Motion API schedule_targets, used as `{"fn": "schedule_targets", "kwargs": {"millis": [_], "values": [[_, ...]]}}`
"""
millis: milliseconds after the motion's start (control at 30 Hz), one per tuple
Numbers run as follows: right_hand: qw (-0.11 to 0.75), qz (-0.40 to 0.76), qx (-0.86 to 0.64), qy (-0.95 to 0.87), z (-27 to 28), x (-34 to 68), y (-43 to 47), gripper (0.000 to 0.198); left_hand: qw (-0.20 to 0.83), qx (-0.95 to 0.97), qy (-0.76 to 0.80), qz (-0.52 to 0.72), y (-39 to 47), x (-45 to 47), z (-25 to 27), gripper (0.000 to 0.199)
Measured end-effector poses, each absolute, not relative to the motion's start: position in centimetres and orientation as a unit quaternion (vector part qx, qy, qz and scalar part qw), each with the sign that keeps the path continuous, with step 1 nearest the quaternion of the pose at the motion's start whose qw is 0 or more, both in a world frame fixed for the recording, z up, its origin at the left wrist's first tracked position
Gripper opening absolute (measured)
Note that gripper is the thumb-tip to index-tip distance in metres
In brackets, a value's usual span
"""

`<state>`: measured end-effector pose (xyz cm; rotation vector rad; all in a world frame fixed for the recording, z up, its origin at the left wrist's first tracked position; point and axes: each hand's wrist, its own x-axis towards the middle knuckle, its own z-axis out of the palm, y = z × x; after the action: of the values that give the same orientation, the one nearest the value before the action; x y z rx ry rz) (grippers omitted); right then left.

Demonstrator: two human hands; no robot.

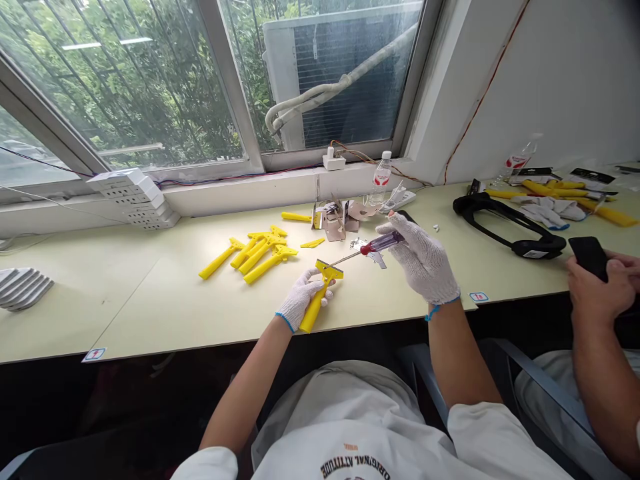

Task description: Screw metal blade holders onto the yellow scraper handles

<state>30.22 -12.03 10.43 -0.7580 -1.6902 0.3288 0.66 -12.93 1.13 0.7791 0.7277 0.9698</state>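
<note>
My gloved left hand [303, 296] is closed around a yellow scraper [314, 311], its wide head pointing away from me above the table's front edge. In my gloved right hand [425, 260] is a screwdriver [383, 243] with a clear purple and red handle. The shaft slants down to the left, and its tip meets the scraper's head; a screw there is too small to make out. Left of my hands lies a pile of yellow scraper handles [260, 253]. Beyond the screwdriver are a loose yellow piece [313, 243] and metal plates [377, 256] with small screws.
Brown card pieces [336, 230] and a water bottle [381, 177] stand toward the window. At right lie a black headset-like frame [510, 225] and more yellow scrapers [560, 190]. A co-worker's hands [600, 287] hold a black phone. White stacked blocks [135, 197] are at left.
</note>
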Motion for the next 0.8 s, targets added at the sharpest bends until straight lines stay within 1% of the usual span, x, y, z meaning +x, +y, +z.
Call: {"fn": "schedule_targets", "kwargs": {"millis": [67,100,233,300,367,467,533,600,633,733,800], "values": [[0.604,0.081,-0.322,-0.724,10.5,30.1,-12.1,0.082,0.749,0.366,0.333,0.441,-13.1,0.7,1.3,0.062],[0.615,0.054,-0.323,-0.718,10.5,30.0,-12.3,0.079,0.747,0.37,0.335,0.44,-13.1,0.7,1.3,0.061],[0.614,0.025,-0.341,-0.711,11.0,29.8,-13.2,0.038,0.741,0.376,0.341,0.439,-13.4,0.7,1.6,0.061],[0.601,-0.002,-0.364,-0.711,11.2,29.7,-13.6,0.032,0.74,0.376,0.342,0.441,-13.4,0.7,1.6,0.062],[0.603,-0.024,-0.381,-0.701,11.2,29.6,-13.7,0.037,0.74,0.377,0.341,0.44,-13.3,0.7,1.7,0.061],[0.613,-0.026,-0.381,-0.692,11.0,29.4,-13.6,0.044,0.742,0.374,0.341,0.44,-13.3,0.7,1.6,0.06],[0.605,-0.021,-0.377,-0.701,11.0,29.3,-13.4,0.047,0.744,0.369,0.341,0.442,-13.2,0.7,1.6,0.06],[0.591,-0.011,-0.366,-0.719,11.2,29.4,-13.2,0.056,0.745,0.361,0.339,0.446,-13.3,0.7,1.7,0.061],[0.584,-0.006,-0.36,-0.727,11.3,29.5,-13.2,0.057,0.745,0.357,0.339,0.449,-13.3,0.7,1.7,0.062],[0.577,0.016,-0.339,-0.743,11.7,29.8,-13.0,0.044,0.744,0.35,0.343,0.454,-13.3,0.7,1.7,0.063],[0.578,0.036,-0.328,-0.746,11.7,30.1,-13.0,0.047,0.743,0.351,0.345,0.453,-13.3,0.7,1.7,0.063]]}}
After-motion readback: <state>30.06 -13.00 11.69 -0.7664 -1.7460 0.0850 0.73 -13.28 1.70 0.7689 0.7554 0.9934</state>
